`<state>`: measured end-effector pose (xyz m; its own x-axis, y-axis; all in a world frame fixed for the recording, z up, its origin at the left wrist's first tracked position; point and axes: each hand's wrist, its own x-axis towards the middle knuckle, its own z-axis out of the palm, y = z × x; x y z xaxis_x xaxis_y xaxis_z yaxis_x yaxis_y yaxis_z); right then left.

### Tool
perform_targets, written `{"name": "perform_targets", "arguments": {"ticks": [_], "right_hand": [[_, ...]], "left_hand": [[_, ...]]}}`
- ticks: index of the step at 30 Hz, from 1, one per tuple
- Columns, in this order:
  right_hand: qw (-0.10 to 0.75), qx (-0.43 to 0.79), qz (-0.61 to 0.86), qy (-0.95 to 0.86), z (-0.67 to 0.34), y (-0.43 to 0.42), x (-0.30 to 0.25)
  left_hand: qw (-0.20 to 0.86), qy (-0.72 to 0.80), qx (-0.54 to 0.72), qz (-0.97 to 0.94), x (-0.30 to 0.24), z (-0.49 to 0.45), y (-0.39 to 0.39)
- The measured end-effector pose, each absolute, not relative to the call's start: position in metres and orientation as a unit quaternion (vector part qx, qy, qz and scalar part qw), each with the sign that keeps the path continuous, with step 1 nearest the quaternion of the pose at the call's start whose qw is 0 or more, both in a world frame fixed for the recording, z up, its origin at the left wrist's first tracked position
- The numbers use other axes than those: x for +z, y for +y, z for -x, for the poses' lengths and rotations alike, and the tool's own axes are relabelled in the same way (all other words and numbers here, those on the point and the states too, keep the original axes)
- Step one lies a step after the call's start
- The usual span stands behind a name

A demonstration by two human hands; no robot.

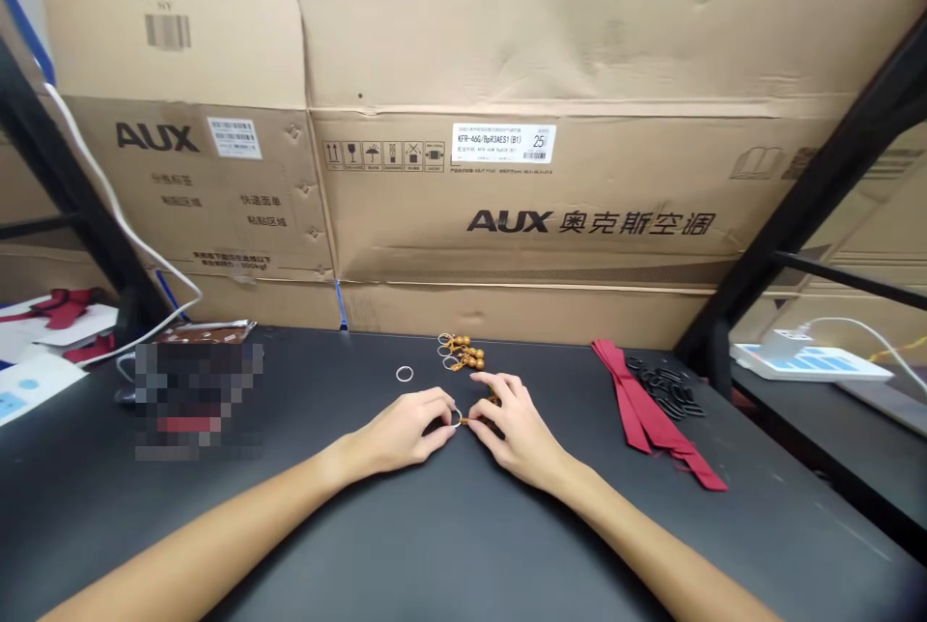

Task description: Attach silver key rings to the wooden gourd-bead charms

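My left hand pinches a silver key ring just above the black table. Facing it, my right hand is closed on a brown cord that meets the ring's right side. Part of a beaded piece shows behind my right fingers, mostly hidden by them. Beyond the hands lie several key rings with golden-brown beads on cords, grouped together. A loose key ring rests farther left, apart from the group.
Red fabric strips and a pile of black clips lie at the right. A blurred-out object sits at the left. Cardboard panels stand along the back edge. At far right is a white power strip.
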<state>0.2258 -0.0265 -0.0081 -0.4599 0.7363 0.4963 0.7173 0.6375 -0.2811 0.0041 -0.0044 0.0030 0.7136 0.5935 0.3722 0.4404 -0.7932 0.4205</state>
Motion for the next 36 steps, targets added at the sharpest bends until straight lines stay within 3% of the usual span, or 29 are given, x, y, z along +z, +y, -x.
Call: {"name": "perform_targets", "arguments": {"ticks": [7,18,36], "right_hand": [[0.324,0.095,0.417,-0.844,-0.2233,-0.0309,-0.0071],[0.345,0.116,0.429,-0.827,-0.2260,-0.0278,-0.0102],[0.346,0.116,0.414,-0.834,-0.2250,-0.0306,-0.0091]], "left_hand": [[0.140,0.278,0.260,-0.914,0.0026,-0.0057,-0.0042],[0.197,0.298,0.244,-0.901,0.0042,-0.0058,0.0006],[0.127,0.295,0.256,-0.912,0.0040,-0.0076,-0.0063]]}}
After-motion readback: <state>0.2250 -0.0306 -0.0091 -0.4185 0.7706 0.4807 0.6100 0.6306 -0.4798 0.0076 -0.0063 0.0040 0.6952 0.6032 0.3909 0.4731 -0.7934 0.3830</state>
